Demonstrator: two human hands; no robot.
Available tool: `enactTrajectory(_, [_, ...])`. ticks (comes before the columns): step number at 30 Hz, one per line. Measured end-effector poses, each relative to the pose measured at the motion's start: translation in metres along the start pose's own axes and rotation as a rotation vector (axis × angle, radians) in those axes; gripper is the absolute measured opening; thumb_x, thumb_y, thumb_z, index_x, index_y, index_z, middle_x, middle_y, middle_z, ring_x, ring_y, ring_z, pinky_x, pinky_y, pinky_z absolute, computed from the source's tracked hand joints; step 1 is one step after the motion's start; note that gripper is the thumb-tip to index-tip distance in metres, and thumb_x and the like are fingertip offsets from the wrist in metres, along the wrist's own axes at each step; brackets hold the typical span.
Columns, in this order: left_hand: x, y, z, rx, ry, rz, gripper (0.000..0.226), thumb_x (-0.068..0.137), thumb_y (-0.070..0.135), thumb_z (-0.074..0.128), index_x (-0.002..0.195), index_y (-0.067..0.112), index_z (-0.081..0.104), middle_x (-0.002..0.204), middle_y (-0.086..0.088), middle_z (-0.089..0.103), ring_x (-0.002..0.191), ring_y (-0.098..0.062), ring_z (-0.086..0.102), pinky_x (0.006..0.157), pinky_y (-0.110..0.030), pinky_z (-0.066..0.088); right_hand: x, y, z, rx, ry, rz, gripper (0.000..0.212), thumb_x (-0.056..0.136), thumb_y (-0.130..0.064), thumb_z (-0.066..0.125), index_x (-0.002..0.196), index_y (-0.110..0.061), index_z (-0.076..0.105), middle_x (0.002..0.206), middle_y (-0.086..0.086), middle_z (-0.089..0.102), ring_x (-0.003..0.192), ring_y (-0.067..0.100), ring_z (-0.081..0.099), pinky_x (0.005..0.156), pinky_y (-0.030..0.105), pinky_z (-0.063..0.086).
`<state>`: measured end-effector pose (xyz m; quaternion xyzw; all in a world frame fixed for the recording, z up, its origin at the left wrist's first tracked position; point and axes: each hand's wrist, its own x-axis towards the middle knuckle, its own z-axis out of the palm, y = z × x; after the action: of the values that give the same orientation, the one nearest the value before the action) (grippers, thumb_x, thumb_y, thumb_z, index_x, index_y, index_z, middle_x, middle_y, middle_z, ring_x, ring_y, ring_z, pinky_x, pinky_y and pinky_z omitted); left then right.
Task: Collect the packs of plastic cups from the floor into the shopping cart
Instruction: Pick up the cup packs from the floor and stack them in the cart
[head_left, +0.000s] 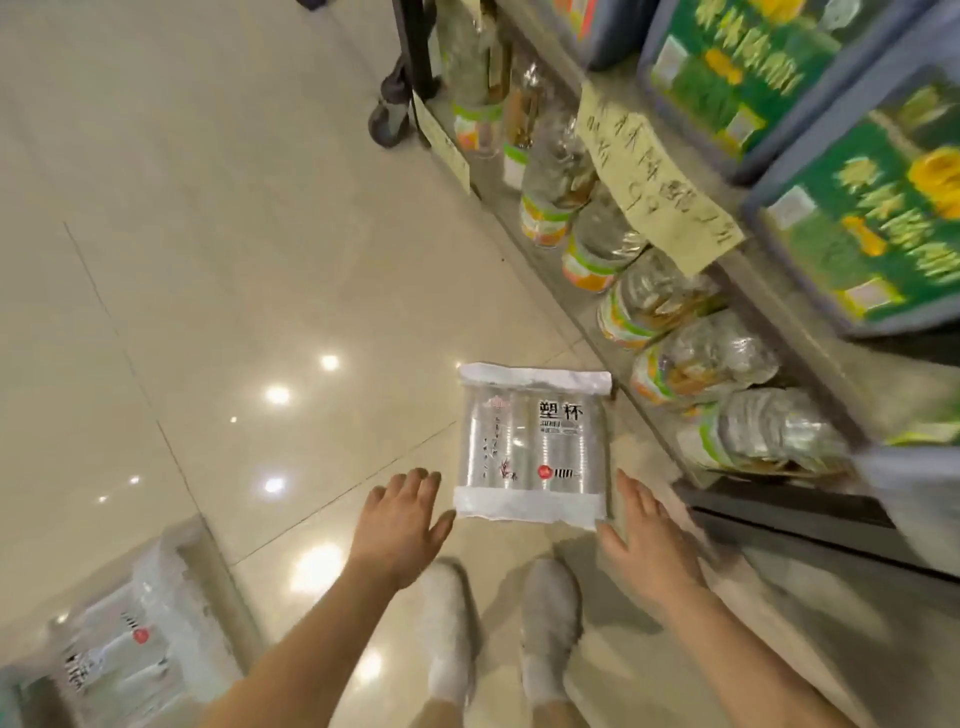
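Note:
A clear pack of plastic cups (532, 444) with white ends lies flat on the tiled floor in front of my feet. My left hand (400, 525) hovers open just left of the pack's near corner, fingers spread. My right hand (647, 535) is open just right of the pack's near right corner. Neither hand grips it. At the lower left, more packs of cups (124, 644) lie in what looks like the shopping cart (208, 561), blurred.
A low store shelf (769, 499) runs along the right, lined with clear bottles (613, 249) and green boxes (857, 223) above. A handwritten paper sign (654, 176) hangs from it. A wheeled base (389, 119) stands at the far end. My white shoes (550, 623) are below the pack.

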<state>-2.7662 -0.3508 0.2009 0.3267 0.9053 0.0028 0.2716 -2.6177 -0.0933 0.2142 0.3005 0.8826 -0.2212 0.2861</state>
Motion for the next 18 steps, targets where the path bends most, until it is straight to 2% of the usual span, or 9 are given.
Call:
enactTrajectory(4, [0.059, -0.009, 0.091, 0.021, -0.093, 0.026, 0.055, 0.083, 0.051, 0.033, 0.105, 0.013, 0.066, 0.096, -0.002, 0.066, 0.081, -0.026, 0.064, 0.063, -0.037, 0.052, 0.082, 0.032, 0.067, 0.017, -0.015, 0.052, 0.07, 0.096, -0.043, 0.044, 0.152, -0.013, 0.014, 0.157, 0.006, 0.021, 0.139, 0.025, 0.031, 0.109, 0.034, 0.028])
enactTrajectory(6, [0.09, -0.014, 0.127, 0.036, -0.116, 0.004, 0.061, 0.084, 0.052, 0.028, 0.11, 0.011, 0.065, 0.1, -0.005, 0.066, 0.085, -0.027, 0.064, 0.065, -0.04, 0.051, 0.12, 0.049, 0.096, -0.009, -0.02, 0.082, 0.071, 0.096, -0.044, 0.044, 0.152, -0.014, 0.013, 0.157, 0.008, 0.022, 0.139, 0.027, 0.031, 0.108, 0.035, 0.028])
enactTrajectory(7, [0.104, -0.015, 0.142, 0.033, -0.137, -0.021, 0.065, 0.087, 0.053, 0.025, 0.121, 0.01, 0.059, 0.109, -0.006, 0.063, 0.093, -0.028, 0.062, 0.071, -0.041, 0.05, 0.137, 0.056, 0.109, -0.015, -0.027, 0.1, 0.071, 0.096, -0.043, 0.045, 0.152, -0.014, 0.012, 0.156, 0.009, 0.023, 0.139, 0.028, 0.031, 0.108, 0.036, 0.029])
enactTrajectory(9, [0.131, -0.017, 0.171, 0.034, -0.172, -0.103, 0.067, 0.095, 0.056, 0.023, 0.143, 0.01, 0.033, 0.133, -0.006, 0.048, 0.115, -0.027, 0.05, 0.086, -0.042, 0.044, 0.164, 0.065, 0.132, 0.003, -0.001, 0.128, 0.075, 0.095, -0.042, 0.049, 0.153, -0.015, 0.011, 0.154, 0.013, 0.028, 0.135, 0.032, 0.036, 0.104, 0.04, 0.035])
enactTrajectory(10, [0.143, -0.017, 0.184, -0.001, -0.178, -0.142, 0.07, 0.096, 0.057, 0.024, 0.148, 0.01, 0.021, 0.14, -0.006, 0.04, 0.121, -0.027, 0.045, 0.091, -0.041, 0.042, 0.175, 0.067, 0.143, 0.022, 0.029, 0.13, 0.078, 0.093, -0.041, 0.052, 0.153, -0.015, 0.01, 0.152, 0.015, 0.031, 0.133, 0.034, 0.039, 0.102, 0.042, 0.038])
enactTrajectory(12, [0.163, -0.013, 0.202, -0.19, -0.198, -0.232, 0.079, 0.095, 0.06, 0.03, 0.151, 0.009, 0.007, 0.146, -0.007, 0.032, 0.127, -0.028, 0.041, 0.096, -0.042, 0.041, 0.191, 0.065, 0.159, 0.101, 0.074, 0.139, 0.083, 0.091, -0.039, 0.057, 0.153, -0.012, 0.009, 0.15, 0.02, 0.031, 0.13, 0.039, 0.042, 0.099, 0.044, 0.039])
enactTrajectory(15, [0.181, -0.008, 0.212, -0.565, -0.173, -0.336, 0.084, 0.091, 0.058, 0.045, 0.147, 0.006, 0.011, 0.143, -0.012, 0.033, 0.122, -0.033, 0.048, 0.095, -0.042, 0.043, 0.198, 0.059, 0.168, 0.209, 0.156, 0.152, 0.085, 0.09, -0.038, 0.059, 0.152, -0.009, 0.01, 0.148, 0.024, 0.032, 0.129, 0.042, 0.041, 0.097, 0.045, 0.041])
enactTrajectory(18, [0.176, -0.004, 0.199, -0.639, -0.112, -0.391, 0.075, 0.089, 0.059, 0.049, 0.139, 0.009, 0.025, 0.134, -0.013, 0.043, 0.114, -0.035, 0.053, 0.088, -0.042, 0.045, 0.183, 0.05, 0.16, 0.247, 0.154, 0.136, 0.084, 0.09, -0.041, 0.058, 0.153, -0.014, 0.01, 0.141, 0.022, 0.038, 0.124, 0.041, 0.045, 0.093, 0.045, 0.043])
